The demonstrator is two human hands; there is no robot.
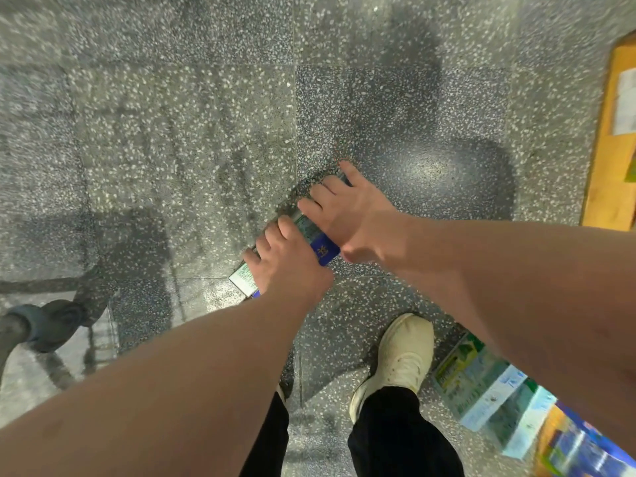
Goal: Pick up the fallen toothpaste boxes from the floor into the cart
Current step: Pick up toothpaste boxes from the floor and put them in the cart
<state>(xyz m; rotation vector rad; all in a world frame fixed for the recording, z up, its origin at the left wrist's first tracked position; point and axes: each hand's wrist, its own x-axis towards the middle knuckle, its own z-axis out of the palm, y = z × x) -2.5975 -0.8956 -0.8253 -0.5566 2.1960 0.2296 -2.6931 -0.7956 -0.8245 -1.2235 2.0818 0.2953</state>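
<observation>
Head-camera view: a person is bending over a speckled grey terrazzo floor (172,149), both bare hands coming down on a long blue-and-green printed toothpaste box (311,232) lying flat and slantwise just ahead of a cream-white sneaker (401,359). Left hand (285,263) is curling over the box's nearer end, fingers wrapped across its top; right hand (347,208) is covering the farther end, fingers spread and pressed down along the edge. Whether either thumb is already tucked beneath the box cannot be told, so the grip is looking like a press-and-gather rather than a confirmed lift. To do this step well, the fingertips should be working under the long edges, both ends rising together so the carton is staying level and uncrushed. More pale green and blue cartons (488,390) are sitting to the right of the sneaker, partly cut off by the right forearm. A dark caster wheel (51,325), off to the sneaker's left, is probably belonging to the cart, whose basket is out of frame. Motion blur is smearing the print, and how many boxes are stacked under the hands is unclear.
</observation>
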